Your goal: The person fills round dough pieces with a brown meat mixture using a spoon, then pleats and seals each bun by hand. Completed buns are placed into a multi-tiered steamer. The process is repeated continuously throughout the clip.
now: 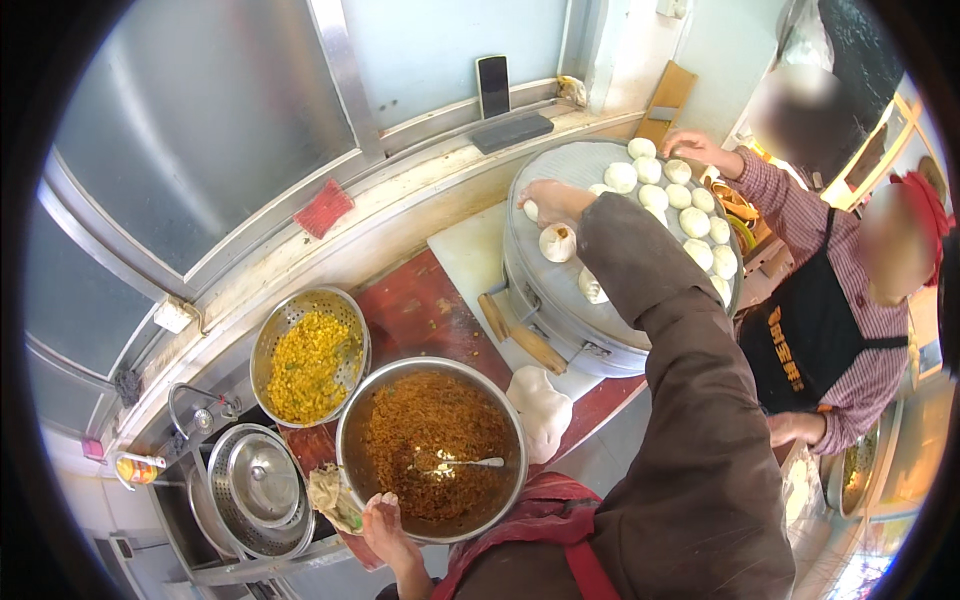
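My right hand (553, 199) reaches over the round metal steamer (600, 300), its fingertips on a small pale bun (531, 210) near the steamer's left edge. Just below that hand sits a bun with brown filling showing at its top (558, 242). Several more white buns (694, 223) cover the right side of the steamer. Fingers raised and apart, my left hand (388, 525) is at the lower left rim of a steel bowl (517, 420) and holds nothing. The bowl contains brown shredded filling (427, 405) and a metal spoon (487, 463). Dough (540, 412) lies right of the bowl.
A colander of yellow filling (307, 367) stands behind the bowl. Left is a sink with nested metal bowls (262, 480); a crumpled cloth (335, 499) lies beside it. A phone (493, 86) leans on the window. At right, a co-worker's hand (694, 146) touches the steamer's far edge.
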A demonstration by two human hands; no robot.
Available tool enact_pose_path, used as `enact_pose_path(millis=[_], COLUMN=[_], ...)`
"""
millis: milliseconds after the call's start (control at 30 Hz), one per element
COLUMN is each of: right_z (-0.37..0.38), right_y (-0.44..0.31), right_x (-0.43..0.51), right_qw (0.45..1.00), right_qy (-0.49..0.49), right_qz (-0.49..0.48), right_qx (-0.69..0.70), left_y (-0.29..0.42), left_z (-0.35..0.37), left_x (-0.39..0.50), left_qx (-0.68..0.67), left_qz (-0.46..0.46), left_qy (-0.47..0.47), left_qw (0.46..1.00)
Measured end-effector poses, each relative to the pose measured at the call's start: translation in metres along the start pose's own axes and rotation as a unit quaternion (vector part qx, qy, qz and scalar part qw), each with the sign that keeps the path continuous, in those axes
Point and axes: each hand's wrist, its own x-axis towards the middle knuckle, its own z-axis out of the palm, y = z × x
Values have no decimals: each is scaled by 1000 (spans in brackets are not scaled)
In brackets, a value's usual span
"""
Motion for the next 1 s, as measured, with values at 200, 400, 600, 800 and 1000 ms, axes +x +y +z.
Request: enact_pose_path(millis=[200, 400, 600, 800, 1000], right_z=[1, -1, 15, -37, -14], right_y=[-3, -3, 3, -42, -144], right_x=[2, 0, 14, -27, -214], right_qw=[998, 995, 993, 919, 831], right_qy=[54, 21, 50, 346, 188], right_qz=[24, 46, 93, 83, 47], right_qx=[7, 83, 48, 173, 521], left_y=[0, 5, 3, 10, 15], left_z=[12, 13, 4, -10, -20], left_x=[2, 5, 7, 2, 15], left_qx=[-23, -21, -33, -31, -38], left_qz=[-6, -20, -29, -38, -38], left_qy=[4, 1, -50, -64, -126], left_qw=[1000, 1000, 998, 997, 991])
